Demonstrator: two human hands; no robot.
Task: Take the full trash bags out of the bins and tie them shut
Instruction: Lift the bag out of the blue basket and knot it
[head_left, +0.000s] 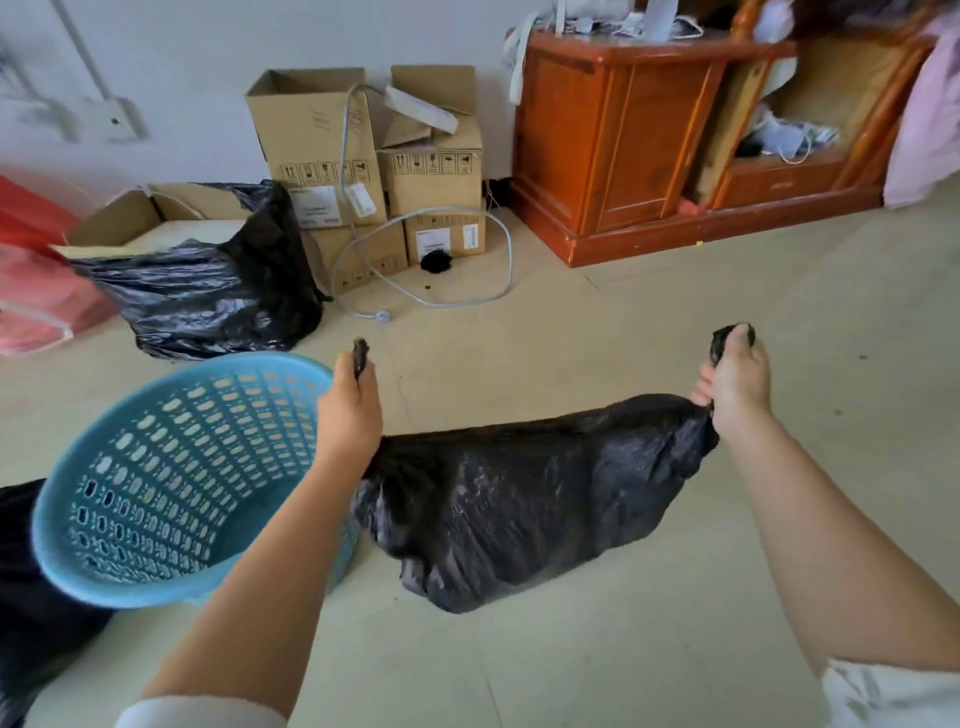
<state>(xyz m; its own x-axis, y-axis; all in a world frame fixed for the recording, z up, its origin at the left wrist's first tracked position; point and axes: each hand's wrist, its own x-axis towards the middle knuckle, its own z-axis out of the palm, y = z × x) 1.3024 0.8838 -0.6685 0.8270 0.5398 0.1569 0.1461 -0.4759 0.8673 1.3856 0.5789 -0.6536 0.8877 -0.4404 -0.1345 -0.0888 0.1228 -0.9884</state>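
Note:
A full black trash bag (524, 499) lies on the floor in front of me, its top stretched wide between my hands. My left hand (349, 410) grips the bag's left corner, a black tip sticking out above the fist. My right hand (735, 387) grips the right corner, pulled up and outward. A blue perforated plastic bin (171, 483) lies tipped on its side at the left, touching the bag, with nothing visible inside. Another black bag (208, 291) sits further back on the left, its mouth open.
Stacked cardboard boxes (374, 171) and a grey cable (441, 291) stand against the back wall. A wooden cabinet (649, 140) fills the back right. Red bags (36, 280) lie at the far left. More black plastic (31, 587) shows at the lower left edge.

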